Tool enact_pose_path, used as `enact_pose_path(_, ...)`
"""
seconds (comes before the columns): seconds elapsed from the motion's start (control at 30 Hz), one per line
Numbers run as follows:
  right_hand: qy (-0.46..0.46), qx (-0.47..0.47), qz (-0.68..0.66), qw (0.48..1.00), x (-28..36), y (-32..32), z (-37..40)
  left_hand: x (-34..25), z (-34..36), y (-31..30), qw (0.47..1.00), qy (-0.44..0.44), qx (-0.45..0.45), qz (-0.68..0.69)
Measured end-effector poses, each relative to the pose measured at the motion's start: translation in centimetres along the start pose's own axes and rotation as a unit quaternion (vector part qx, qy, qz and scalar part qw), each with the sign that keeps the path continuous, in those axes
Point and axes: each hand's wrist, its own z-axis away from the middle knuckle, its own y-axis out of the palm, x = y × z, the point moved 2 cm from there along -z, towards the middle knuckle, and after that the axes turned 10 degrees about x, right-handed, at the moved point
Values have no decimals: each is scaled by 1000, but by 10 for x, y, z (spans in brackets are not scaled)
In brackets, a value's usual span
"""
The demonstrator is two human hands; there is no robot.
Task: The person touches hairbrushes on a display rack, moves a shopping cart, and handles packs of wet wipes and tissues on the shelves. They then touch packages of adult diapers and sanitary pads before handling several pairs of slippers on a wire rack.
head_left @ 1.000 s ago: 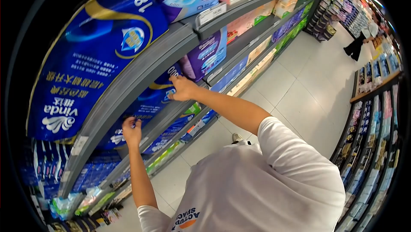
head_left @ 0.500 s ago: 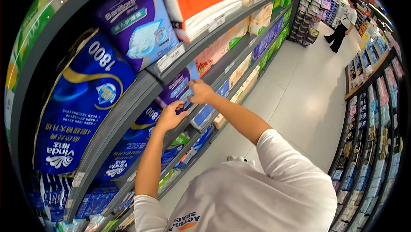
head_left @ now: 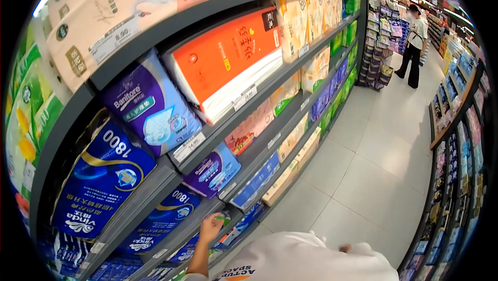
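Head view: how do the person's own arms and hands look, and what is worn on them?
The left hand is bare: no glove, ring or watch shows, and the left forearm is uncovered too. Of the right hand only a small bit shows. The shirt is white, with dark lettering and an orange mark.

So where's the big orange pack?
The orange pack sits upper middle in the head view, on the shelf right of the purple pack, left of yellow packs.
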Motion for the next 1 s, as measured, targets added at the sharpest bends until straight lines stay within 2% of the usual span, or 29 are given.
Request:
enact_pose_path(0.07, 192, 29, -119, 974, -43, 9, 77, -29, 6, -1, 999, -12, 8, -50)
enact_pose_path(0.1, 241, 17, -149, 959, -55, 14, 98, -49, 4, -2, 999, -12, 6, -49)
enact_pose_path(0.13, 273, 1, -165, 948, -65, 20, 110, -80, -6, -7, 996, 49, -3, -75)
enact_pose_path(0.23, 284, -73, -150, 944, -76, 48, 75, -181, -33, -24, 964, 204, -32, -167)
enact_pose_path(0.27, 260, -128, -100, 952, -64, 49, 51, -217, -40, -28, 946, 256, -56, -190)
enact_pose_path(0.3, 244, -239, -14, 940, -48, 43, 29, -250, -47, -33, 924, 307, -79, -211)
enact_pose_path(0.33, 161, -153, -54, 974, -49, 13, -34, -276, -57, -40, 897, 352, -104, -244)
enact_pose_path(0.37, 75, -54, -115, 989, -22, -58, -87, -306, -63, -45, 876, 383, -135, -260)
enact_pose_path(0.4, 6, 48, -184, 982, 41, -180, -111, -355, -75, -55, 845, 427, -166, -275)
enact_pose_path(0.43, -4, -4, -296, 955, 76, -235, -132, -375, -82, -59, 836, 430, -172, -294)
enact_pose_path(0.47, -5, -24, -284, 958, 120, -309, -130, -392, -91, -63, 836, 440, -156, -288)
enact_pose_path(0.5, -103, -128, -284, 945, 147, -355, -148, -401, -101, -66, 842, 430, -150, -289)
enact_pose_path(0.53, -132, -160, -283, 936, 183, -418, -129, -403, -112, -71, 850, 420, -136, -288)
enact_pose_path(0.57, -261, -260, -164, 915, 194, -440, -168, -406, -128, -77, 857, 417, -116, -280)
enact_pose_path(0.6, -188, -168, -305, 919, 224, -504, -121, -403, -142, -83, 865, 401, -119, -278)
enact_pose_path(0.63, -215, -226, -273, 910, 238, -543, -109, -394, -156, -87, 872, 389, -116, -272)
enact_pose_path(0.67, -317, -254, -303, 862, 241, -565, -128, -389, -164, -88, 895, 354, -126, -240)
enact_pose_path(0.7, -299, -240, -271, 883, 247, -601, -113, -387, -168, -89, 906, 342, -136, -209)
enact_pose_path(0.73, -313, -215, -287, 879, 253, -641, -72, -385, -168, -85, 909, 342, -155, -182)
enact_pose_path(0.77, -356, -228, -295, 857, 256, -675, -36, -381, -165, -79, 897, 353, -176, -199)
enact_pose_path(0.87, -365, -264, -239, 860, 250, -732, -37, -379, -156, -69, 882, 352, -232, -212)
enact_pose_path(0.93, -371, -296, -220, 852, 251, -776, -36, -360, -147, -66, 849, 328, -330, -249)
enact_pose_path(1.0, -390, -327, -222, 832, 268, -815, -43, -346, -139, -60, 768, 361, -473, -237)
